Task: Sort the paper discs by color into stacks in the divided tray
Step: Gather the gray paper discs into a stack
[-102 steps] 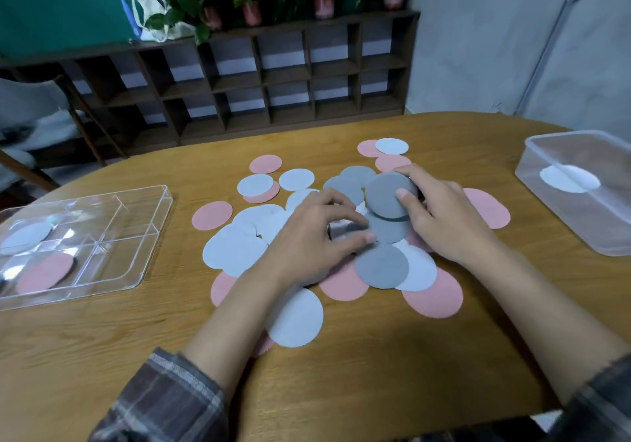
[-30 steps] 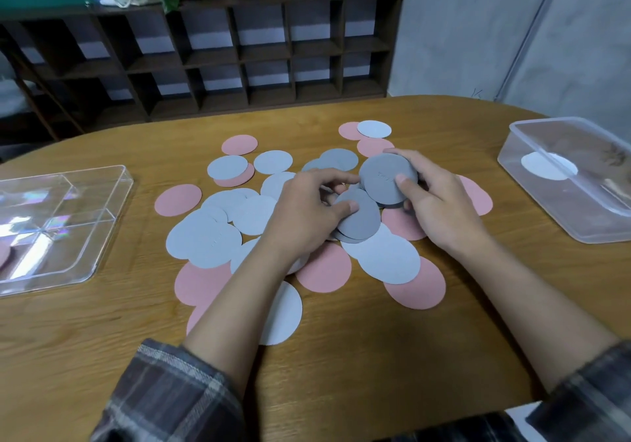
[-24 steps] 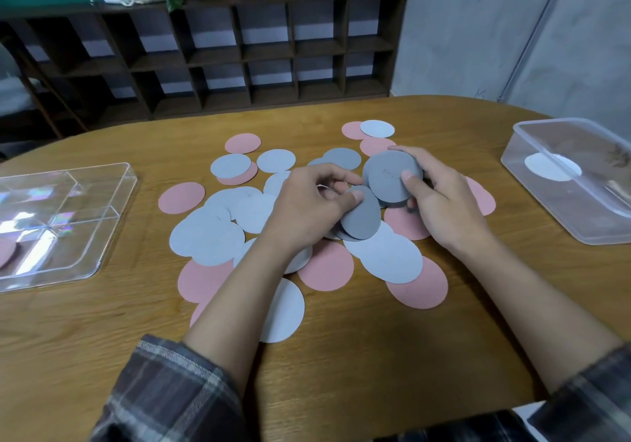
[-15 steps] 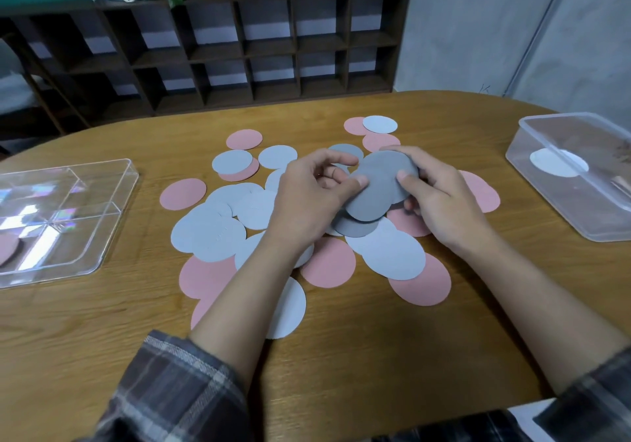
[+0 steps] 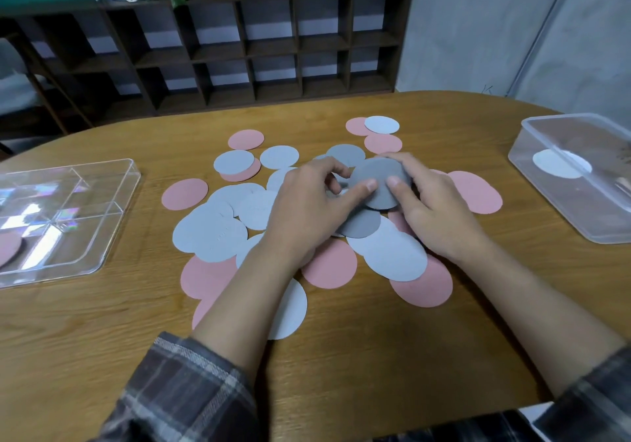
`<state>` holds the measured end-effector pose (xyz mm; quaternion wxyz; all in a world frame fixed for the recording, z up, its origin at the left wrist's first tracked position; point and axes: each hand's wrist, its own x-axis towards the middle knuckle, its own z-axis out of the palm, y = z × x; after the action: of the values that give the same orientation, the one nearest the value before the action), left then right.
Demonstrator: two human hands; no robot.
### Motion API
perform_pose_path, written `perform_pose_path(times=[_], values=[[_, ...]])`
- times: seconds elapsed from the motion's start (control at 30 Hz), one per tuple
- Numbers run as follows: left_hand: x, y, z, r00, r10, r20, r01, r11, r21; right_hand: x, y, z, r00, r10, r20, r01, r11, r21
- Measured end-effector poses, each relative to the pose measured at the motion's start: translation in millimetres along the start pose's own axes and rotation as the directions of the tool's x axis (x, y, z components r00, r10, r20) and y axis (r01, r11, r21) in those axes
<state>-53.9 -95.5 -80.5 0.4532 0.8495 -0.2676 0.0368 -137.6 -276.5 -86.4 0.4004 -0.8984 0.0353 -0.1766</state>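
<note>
Pink, light blue and dark grey paper discs lie scattered in the middle of the table. Both hands meet over the pile on a small stack of dark grey discs. My right hand grips the stack from the right, thumb on top. My left hand pinches its left edge with the thumb. Another dark grey disc lies flat just below the stack, and one more behind it. The clear divided tray sits at the far left with a pink disc in its near compartment.
A clear plastic box with one white disc in it stands at the right table edge. A dark wooden shelf unit with potted plants on top runs behind the table. Bare wood lies between the pile and me.
My left hand lifted a dark grey disc off the pile and brought it up to the grey stack held in my right hand. The view drifted slightly.
</note>
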Motion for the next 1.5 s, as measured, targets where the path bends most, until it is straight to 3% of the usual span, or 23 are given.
perform_pose_path(times=[0.1,0.2,0.53,0.7,0.9,1.03,1.3,1.5], values=[[3.5,-5.1,-15.0,0.954,0.023,0.299,-0.069,0.987,0.143,1.9,2.1,-3.5,0.996,0.034,-0.084,-0.036,0.999,-0.016],[3.7,-5.5,-18.7,0.925,0.035,0.378,-0.125,0.969,0.215,3.4,4.1,-5.5,0.992,0.069,-0.103,-0.072,0.997,-0.027],[3.8,-5.4,-15.9,0.937,0.056,0.344,-0.122,0.977,0.176,4.7,7.1,-4.4,0.992,0.048,-0.119,-0.051,0.998,-0.021],[6.8,-7.6,-18.7,0.971,0.061,0.231,-0.092,0.988,0.126,4.1,6.5,-5.9,0.991,0.023,-0.129,-0.023,1.000,0.000],[6.1,-5.4,-22.6,0.983,0.032,0.183,0.002,0.983,-0.184,2.8,2.5,-4.9,0.995,0.011,-0.098,-0.008,0.999,0.032],[6.1,-4.3,-14.6,0.997,-0.033,0.074,0.052,0.961,-0.271,1.0,0.3,-2.0,0.998,-0.002,-0.067,0.009,0.995,0.103],[-2.3,0.1,5.3,0.999,-0.041,-0.001,0.039,0.965,-0.258,-0.3,-2.7,1.6,0.999,0.032,-0.044,-0.021,0.975,0.222],[-6.6,3.3,9.2,0.995,-0.009,-0.098,-0.008,0.985,-0.174,-2.2,-7.2,2.9,0.995,0.056,0.083,-0.062,0.996,0.071]])
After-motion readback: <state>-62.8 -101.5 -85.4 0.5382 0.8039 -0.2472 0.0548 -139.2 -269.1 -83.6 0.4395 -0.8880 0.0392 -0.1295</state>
